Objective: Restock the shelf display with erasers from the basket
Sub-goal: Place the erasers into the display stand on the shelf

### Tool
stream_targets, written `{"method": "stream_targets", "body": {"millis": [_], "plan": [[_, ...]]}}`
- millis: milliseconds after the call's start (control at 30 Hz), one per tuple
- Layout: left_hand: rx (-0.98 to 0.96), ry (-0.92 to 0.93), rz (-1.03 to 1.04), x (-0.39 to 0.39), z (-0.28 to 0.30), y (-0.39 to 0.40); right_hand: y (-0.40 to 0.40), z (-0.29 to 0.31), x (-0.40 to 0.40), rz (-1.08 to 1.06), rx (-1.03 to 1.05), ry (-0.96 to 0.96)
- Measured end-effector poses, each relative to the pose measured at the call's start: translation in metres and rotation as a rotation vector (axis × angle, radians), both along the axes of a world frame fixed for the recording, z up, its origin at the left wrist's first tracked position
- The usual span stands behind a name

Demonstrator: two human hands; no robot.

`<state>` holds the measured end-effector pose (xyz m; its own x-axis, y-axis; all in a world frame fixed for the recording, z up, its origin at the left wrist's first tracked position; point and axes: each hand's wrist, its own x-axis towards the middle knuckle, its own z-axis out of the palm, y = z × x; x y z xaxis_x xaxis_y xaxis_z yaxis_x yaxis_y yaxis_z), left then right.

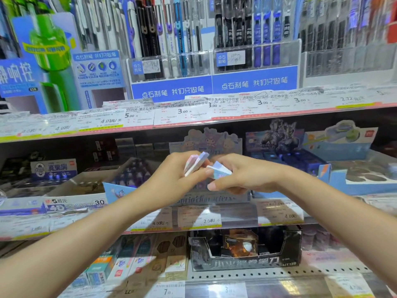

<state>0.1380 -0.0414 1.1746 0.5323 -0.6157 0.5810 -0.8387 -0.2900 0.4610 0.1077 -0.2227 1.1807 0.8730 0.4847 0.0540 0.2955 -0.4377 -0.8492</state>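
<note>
At the stationery aisle, I held both hands up together in front of the middle shelf, each one closed on stock. My left hand (182,175) gripped a small stack of flat pastel erasers (196,163), fingers curled round the lower end so the pink-and-lilac edges fanned upward and stayed easy to pick from. My right hand (240,175) pinched a single eraser (219,171) between thumb and fingers, its corner almost touching the stack, as though it was being peeled off or squared up before going in. Holding the supply in one hand and working singles with the other kept the pieces from spilling.

Directly behind my hands stood the cartoon-character display box (212,140), its printed header card rising above my knuckles and its front lip showing below my wrists. That looked to be the box these erasers belonged to, which would explain why I was working right over it; how full it was I could not tell, since my hands covered its tray. A dark-blue display box (277,147) sat just beside it on the right, and a light-blue carton (352,166) beyond that.

Price tags (182,114) lined the rail of the shelf above, where pens (150,29) stood in clear holders. The basket itself was out of view. My reading was that the restock was mid-run: erasers in hand, none of these yet set down.
</note>
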Motion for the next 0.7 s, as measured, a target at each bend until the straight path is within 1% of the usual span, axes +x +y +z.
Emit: {"method": "stream_targets", "body": {"millis": [133,200,300,367,467,567,633,700], "plan": [[-0.043,0.115,0.020,-0.001,-0.001,0.002,-0.001,0.000,-0.003,-0.037,-0.009,-0.019],[-0.125,0.204,0.028,0.000,-0.003,0.006,-0.006,-0.001,-0.004,-0.102,0.024,-0.016],[-0.258,0.323,0.074,0.000,-0.007,0.010,-0.010,-0.006,-0.005,-0.240,0.189,-0.075],[-0.270,0.358,0.104,-0.001,-0.007,0.010,-0.009,-0.010,-0.004,-0.284,0.292,-0.168],[-0.241,0.351,0.113,-0.001,-0.007,0.010,-0.002,-0.011,-0.004,-0.342,0.365,-0.291],[-0.144,0.297,0.106,0.000,-0.008,0.009,0.004,-0.010,0.001,-0.410,0.507,-0.340],[-0.074,0.196,0.122,0.002,-0.009,0.009,0.004,-0.011,0.007,-0.443,0.571,-0.357],[-0.022,0.016,0.177,0.007,-0.011,0.013,-0.001,-0.008,0.014,-0.520,0.542,-0.361]]}}
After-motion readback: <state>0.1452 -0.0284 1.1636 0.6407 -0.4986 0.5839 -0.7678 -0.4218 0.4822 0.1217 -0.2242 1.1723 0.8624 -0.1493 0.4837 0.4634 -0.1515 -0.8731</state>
